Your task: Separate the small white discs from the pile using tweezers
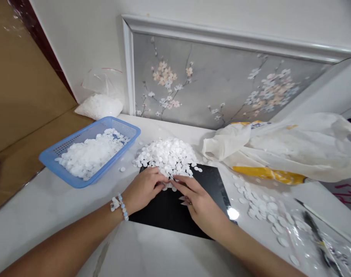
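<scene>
A heap of small white discs (171,152) lies at the back of a black flat board (175,213) and spills onto the table behind it. My left hand (146,188), with a beaded bracelet (123,207) at the wrist, reaches the front edge of the heap. Its thumb and fingertips are drawn together around discs there. My right hand (200,202) comes in from the other side, index and middle fingers stretched out to touch discs beside the left fingertips. Its other fingers curl beneath, and their tips are partly hidden. Both hands are above the board.
Left stands a blue basket (88,181) of similar discs, with a clear bag of white material (100,105) behind it. A white-and-yellow plastic bag (290,150) lies right. Loose discs (262,206), clear plastic packaging (305,246) and a dark slim tool (313,227) are at front right.
</scene>
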Available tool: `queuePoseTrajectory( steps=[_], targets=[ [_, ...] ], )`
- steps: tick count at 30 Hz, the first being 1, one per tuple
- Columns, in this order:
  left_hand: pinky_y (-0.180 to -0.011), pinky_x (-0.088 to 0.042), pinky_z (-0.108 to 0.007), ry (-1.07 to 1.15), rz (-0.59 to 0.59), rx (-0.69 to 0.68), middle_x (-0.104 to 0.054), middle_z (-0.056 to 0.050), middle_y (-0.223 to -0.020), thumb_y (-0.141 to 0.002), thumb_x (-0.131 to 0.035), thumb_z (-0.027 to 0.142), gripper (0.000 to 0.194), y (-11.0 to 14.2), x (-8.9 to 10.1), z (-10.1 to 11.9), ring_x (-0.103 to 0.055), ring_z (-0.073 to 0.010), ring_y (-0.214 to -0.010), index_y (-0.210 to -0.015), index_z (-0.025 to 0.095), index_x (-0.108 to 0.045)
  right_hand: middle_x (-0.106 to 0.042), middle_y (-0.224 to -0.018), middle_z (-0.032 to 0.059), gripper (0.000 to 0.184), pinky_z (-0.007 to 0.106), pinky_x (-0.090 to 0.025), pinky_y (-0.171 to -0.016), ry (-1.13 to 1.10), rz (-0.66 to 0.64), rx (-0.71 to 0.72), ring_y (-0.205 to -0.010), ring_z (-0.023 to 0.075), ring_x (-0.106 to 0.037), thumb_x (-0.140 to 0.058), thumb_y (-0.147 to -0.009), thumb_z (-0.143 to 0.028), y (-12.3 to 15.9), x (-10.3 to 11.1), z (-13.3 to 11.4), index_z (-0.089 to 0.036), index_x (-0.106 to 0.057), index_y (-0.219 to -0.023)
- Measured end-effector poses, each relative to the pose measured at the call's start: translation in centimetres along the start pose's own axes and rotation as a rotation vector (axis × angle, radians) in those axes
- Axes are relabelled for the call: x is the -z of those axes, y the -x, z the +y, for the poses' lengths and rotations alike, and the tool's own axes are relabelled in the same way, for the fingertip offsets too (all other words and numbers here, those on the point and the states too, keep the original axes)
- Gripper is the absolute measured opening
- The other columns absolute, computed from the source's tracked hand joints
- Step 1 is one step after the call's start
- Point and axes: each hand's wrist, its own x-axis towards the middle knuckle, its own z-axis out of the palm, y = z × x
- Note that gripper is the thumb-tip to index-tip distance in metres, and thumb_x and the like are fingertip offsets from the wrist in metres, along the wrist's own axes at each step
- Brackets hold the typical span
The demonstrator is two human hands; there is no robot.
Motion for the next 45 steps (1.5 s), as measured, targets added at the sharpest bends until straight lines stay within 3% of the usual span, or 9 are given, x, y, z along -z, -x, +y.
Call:
queuePoseTrajectory(
  steps=[4,8,11,19,28,34,37,40,45],
  targets=[
    [-0.071,-0.04,-0.029,0.037,-0.043,0.029,-0.058,-0.002,-0.078,-0.084,-0.057,0.021,0.015,0.1,0.1,0.0,-0.054,-0.0195,-0.082,-0.091,0.022,-0.07,-0.062,-0.119,0.0079,0.059,0.046,-0.053,-0.089,0.087,-0.006,0.096,-0.106,0.0235,-0.056,-0.035,-0.072,0.006,-0.4,0.0,2.4,-0.023,-0.065,-0.115],
    [-0.075,-0.042,-0.029,0.131,0.026,0.087,-0.062,-0.002,-0.087,-0.084,-0.049,0.013,0.025,0.2,0.1,0.0,-0.056,-0.0184,-0.083,-0.1,0.023,-0.065,-0.063,-0.112,0.0065,0.049,0.035,-0.057,-0.069,-0.018,0.086,-0.034,-0.099,0.0217,-0.059,-0.035,-0.075,0.001,0.6,0.5,2.8,-0.025,-0.069,-0.101],
    [-0.079,-0.042,-0.03,0.149,0.06,0.109,-0.063,-0.003,-0.095,-0.089,-0.042,0.016,0.025,0.0,0.2,0.1,-0.057,-0.0186,-0.09,-0.097,0.023,-0.065,-0.062,-0.107,0.0063,0.037,0.032,-0.054,-0.068,-0.054,0.172,-0.174,-0.088,0.019,-0.062,-0.037,-0.085,-0.008,0.5,0.8,2.9,-0.024,-0.068,-0.096],
    [-0.074,-0.041,-0.029,0.056,-0.043,-0.009,-0.057,-0.001,-0.087,-0.085,-0.057,0.018,0.009,0.1,0.1,0.0,-0.054,-0.0183,-0.088,-0.082,0.021,-0.065,-0.059,-0.081,0.0031,0.016,0.027,-0.049,-0.057,-0.083,0.21,-0.293,-0.062,0.0146,-0.056,-0.054,-0.089,-0.03,-0.4,1.1,3.0,-0.021,-0.067,-0.085],
    [-0.069,-0.04,-0.027,-0.033,0.006,-0.105,-0.055,-0.001,-0.08,-0.084,-0.055,0.013,0.012,0.2,-0.5,1.1,-0.052,-0.0171,-0.082,-0.074,0.019,-0.061,-0.06,-0.089,0.0011,0.012,0.025,-0.05,-0.058,0.066,0.02,-0.162,-0.059,0.011,-0.058,-0.057,-0.083,-0.016,-0.5,-0.2,1.3,-0.023,-0.065,-0.088],
    [-0.069,-0.04,-0.027,-0.004,-0.108,-0.135,-0.056,-0.001,-0.082,-0.078,-0.066,0.016,0.007,0.2,-0.8,1.3,-0.052,-0.0174,-0.082,-0.075,0.019,-0.06,-0.059,-0.083,0.0006,0.011,0.027,-0.048,-0.059,0.097,0.064,-0.209,-0.062,0.0134,-0.058,-0.055,-0.085,-0.015,-0.8,0.5,2.5,-0.021,-0.062,-0.08],
    [-0.07,-0.041,-0.028,-0.004,-0.074,-0.091,-0.057,-0.001,-0.084,-0.085,-0.059,0.022,0.004,-0.1,-0.6,1.0,-0.053,-0.0172,-0.082,-0.083,0.019,-0.06,-0.059,-0.084,0.0005,0.012,0.028,-0.048,-0.062,0.06,0.075,-0.243,-0.065,0.0143,-0.059,-0.052,-0.087,-0.015,-0.8,0.9,2.8,-0.022,-0.062,-0.083],
    [-0.075,-0.041,-0.029,-0.055,-0.035,-0.084,-0.058,-0.002,-0.087,-0.092,-0.045,0.016,0.017,-0.2,-0.5,1.0,-0.053,-0.0176,-0.086,-0.091,0.02,-0.062,-0.06,-0.088,0.001,0.016,0.028,-0.048,-0.066,0.012,0.115,-0.264,-0.071,0.0153,-0.06,-0.048,-0.088,-0.014,-0.7,0.8,2.7,-0.023,-0.061,-0.09],
    [-0.074,-0.041,-0.029,-0.06,-0.026,-0.05,-0.054,-0.001,-0.086,-0.087,-0.053,0.015,0.009,-0.2,-1.1,1.1,-0.052,-0.0178,-0.085,-0.085,0.02,-0.06,-0.058,-0.084,0.0014,0.018,0.027,-0.047,-0.063,-0.044,0.148,-0.253,-0.071,0.0151,-0.058,-0.047,-0.089,-0.014,-0.5,0.3,2.2,-0.022,-0.062,-0.092]
  ],
)
